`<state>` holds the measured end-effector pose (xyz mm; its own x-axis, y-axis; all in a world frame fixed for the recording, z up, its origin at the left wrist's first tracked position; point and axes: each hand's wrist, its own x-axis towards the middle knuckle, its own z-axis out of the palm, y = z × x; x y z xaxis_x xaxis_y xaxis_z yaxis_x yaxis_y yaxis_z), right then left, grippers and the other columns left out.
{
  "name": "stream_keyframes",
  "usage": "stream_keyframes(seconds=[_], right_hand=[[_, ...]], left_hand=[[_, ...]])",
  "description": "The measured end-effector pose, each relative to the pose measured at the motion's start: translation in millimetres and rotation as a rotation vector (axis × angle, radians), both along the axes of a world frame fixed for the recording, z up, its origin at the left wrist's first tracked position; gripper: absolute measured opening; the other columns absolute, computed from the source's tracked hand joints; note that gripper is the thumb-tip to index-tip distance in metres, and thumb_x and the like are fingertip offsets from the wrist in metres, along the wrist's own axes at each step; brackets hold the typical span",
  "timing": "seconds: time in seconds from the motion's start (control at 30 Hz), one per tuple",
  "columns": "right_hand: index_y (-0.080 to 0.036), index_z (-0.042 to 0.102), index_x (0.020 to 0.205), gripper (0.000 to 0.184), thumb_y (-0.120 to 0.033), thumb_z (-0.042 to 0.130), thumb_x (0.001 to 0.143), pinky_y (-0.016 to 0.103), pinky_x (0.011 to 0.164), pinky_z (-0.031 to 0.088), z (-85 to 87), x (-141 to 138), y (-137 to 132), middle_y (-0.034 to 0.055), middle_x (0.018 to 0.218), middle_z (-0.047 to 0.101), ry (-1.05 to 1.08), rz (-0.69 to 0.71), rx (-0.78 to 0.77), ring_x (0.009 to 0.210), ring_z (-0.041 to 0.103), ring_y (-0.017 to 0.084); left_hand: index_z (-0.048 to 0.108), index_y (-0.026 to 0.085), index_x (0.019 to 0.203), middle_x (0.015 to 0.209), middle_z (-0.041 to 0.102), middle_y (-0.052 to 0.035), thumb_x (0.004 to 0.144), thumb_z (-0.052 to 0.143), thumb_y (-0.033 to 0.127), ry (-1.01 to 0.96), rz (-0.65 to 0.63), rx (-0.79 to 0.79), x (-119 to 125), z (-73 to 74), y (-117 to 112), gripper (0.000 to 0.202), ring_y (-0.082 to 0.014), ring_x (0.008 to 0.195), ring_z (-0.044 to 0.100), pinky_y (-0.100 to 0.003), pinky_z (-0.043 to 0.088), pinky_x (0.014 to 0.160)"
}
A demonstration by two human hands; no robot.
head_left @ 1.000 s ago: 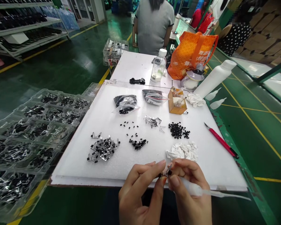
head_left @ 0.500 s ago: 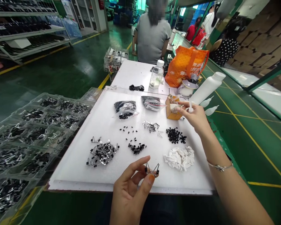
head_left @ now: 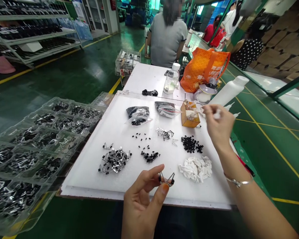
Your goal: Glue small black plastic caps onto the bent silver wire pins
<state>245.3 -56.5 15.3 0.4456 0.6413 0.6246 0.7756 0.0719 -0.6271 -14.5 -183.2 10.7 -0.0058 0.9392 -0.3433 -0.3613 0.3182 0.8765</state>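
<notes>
1. Foam board [head_left: 89, 186] at lower centre, sorted components [head_left: 114, 161] lying on it.
2. Plastic trays [head_left: 32, 146] left of the board.
3. Small carton [head_left: 190, 119] on the board's far right corner.
4. Seated worker [head_left: 166, 39] beyond, upper centre.

A person in a grey T-shirt [head_left: 166, 41] sits beyond the white table [head_left: 144, 78], which carries a clear plastic bottle [head_left: 171, 79] beside an orange woven tote bag [head_left: 205, 69]. Clear plastic trays of black parts [head_left: 40, 142] lie left, white metal shelving [head_left: 32, 39] stands on the green floor [head_left: 77, 69], and brown cardboard boxes [head_left: 284, 43] are stacked right.
</notes>
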Motion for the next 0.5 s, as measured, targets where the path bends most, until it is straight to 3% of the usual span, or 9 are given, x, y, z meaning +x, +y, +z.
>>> stream_keyframes(seconds=[0.07, 0.13, 0.2, 0.23, 0.33, 0.5], right_hand=[[-0.017, 0.073, 0.09, 0.028, -0.04, 0.059, 0.098, 0.033, 0.063, 0.038, 10.2, -20.2, -26.0, 0.006, 0.082, 0.068, 0.087, -0.052, 0.171, 0.066, 0.055, 0.017], [-0.02, 0.071, 0.082, 0.017, -0.035, 0.071, 0.091, 0.031, 0.057, 0.037, 19.7, -43.3, -58.6, 0.001, 0.075, 0.063, 0.416, 0.086, 0.36, 0.056, 0.049, 0.013], [-0.022, 0.071, 0.079, 0.02, -0.038, 0.071, 0.092, 0.033, 0.072, 0.049, 25.1, -63.9, -91.0, -0.0037, 0.069, 0.058, 0.705, 0.334, 0.213, 0.05, 0.041, 0.01], [-0.023, 0.071, 0.078, 0.022, -0.04, 0.07, 0.093, 0.036, 0.086, 0.051, 25.5, -71.9, -104.9, -0.0041, 0.069, 0.059, 0.788, 0.374, 0.141, 0.05, 0.042, 0.009], [-0.026, 0.073, 0.079, 0.02, -0.04, 0.069, 0.094, 0.042, 0.107, 0.044, 19.8, -85.2, -131.7, -0.0053, 0.065, 0.057, 0.86, 0.373, 0.049, 0.051, 0.044, 0.01], [-0.027, 0.075, 0.083, 0.017, -0.038, 0.069, 0.095, 0.044, 0.111, 0.042, 8.5, -86.7, -137.4, -0.0056, 0.068, 0.057, 0.857, 0.374, 0.055, 0.05, 0.043, 0.009]], left_hand=[[0.085, 0.033, 0.101, 0.08, 0.076, -0.0015, 0.074, 0.09, 0.04, 0.029, 0.015, 0.034, -0.7, -0.3, -0.5, 0.029, -0.0161, 0.085, 0.074, -0.021, 0.059, 0.083], [0.085, 0.033, 0.099, 0.081, 0.075, -0.0009, 0.076, 0.089, 0.038, 0.066, 0.024, 0.078, -0.7, 0.1, -0.8, 0.025, -0.0164, 0.084, 0.073, -0.021, 0.06, 0.08], [0.085, 0.033, 0.097, 0.082, 0.073, 0.0001, 0.077, 0.088, 0.034, 0.104, 0.027, 0.122, 0.2, 1.0, -1.2, 0.02, -0.0161, 0.083, 0.072, -0.021, 0.06, 0.078], [0.085, 0.033, 0.096, 0.083, 0.072, 0.0007, 0.078, 0.087, 0.032, 0.121, 0.028, 0.14, 0.9, 1.5, -1.5, 0.019, -0.0157, 0.083, 0.071, -0.021, 0.06, 0.077], [0.085, 0.036, 0.097, 0.083, 0.072, 0.0025, 0.08, 0.084, 0.025, 0.143, 0.032, 0.181, 3.1, 3.1, -2.8, 0.02, -0.0141, 0.083, 0.071, -0.02, 0.059, 0.078], [0.084, 0.039, 0.098, 0.084, 0.073, 0.0041, 0.083, 0.08, 0.018, 0.127, 0.039, 0.215, 5.4, 5.2, -4.5, 0.027, -0.0119, 0.083, 0.071, -0.018, 0.057, 0.079]])
